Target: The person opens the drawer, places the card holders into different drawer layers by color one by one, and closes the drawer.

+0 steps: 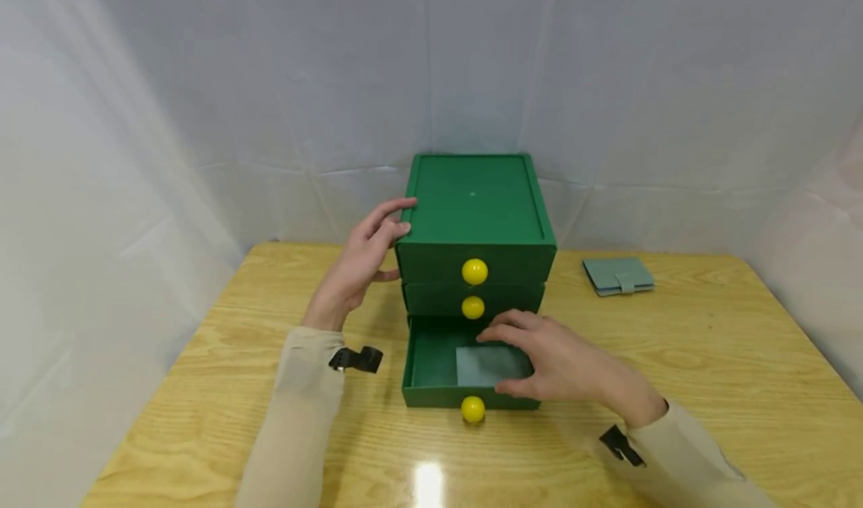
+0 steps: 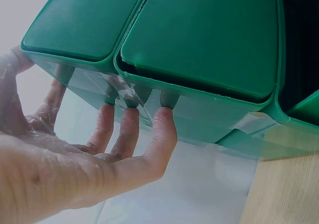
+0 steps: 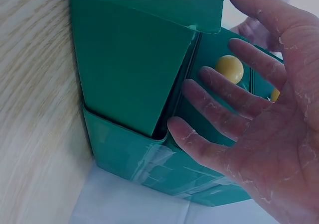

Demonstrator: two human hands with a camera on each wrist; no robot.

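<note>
A green three-drawer cabinet (image 1: 475, 208) with yellow ball knobs (image 1: 475, 271) stands mid-table. Its bottom drawer (image 1: 428, 358) is pulled out, and a flat grey-green wallet (image 1: 484, 363) lies inside. My right hand (image 1: 533, 360) hovers over that drawer's right half with relaxed fingers and holds nothing; in the right wrist view the right hand (image 3: 249, 114) is spread wide in front of the cabinet (image 3: 129, 64). My left hand (image 1: 377, 246) rests against the cabinet's upper left side. In the left wrist view the left hand's (image 2: 124, 134) straight fingertips (image 2: 164, 117) touch the green wall (image 2: 199, 35).
A second teal wallet (image 1: 618, 276) with a snap tab lies on the wooden table (image 1: 708, 358) at the back right. White fabric walls close in the table on the left, back and right. Both wrists wear black camera straps (image 1: 357, 359).
</note>
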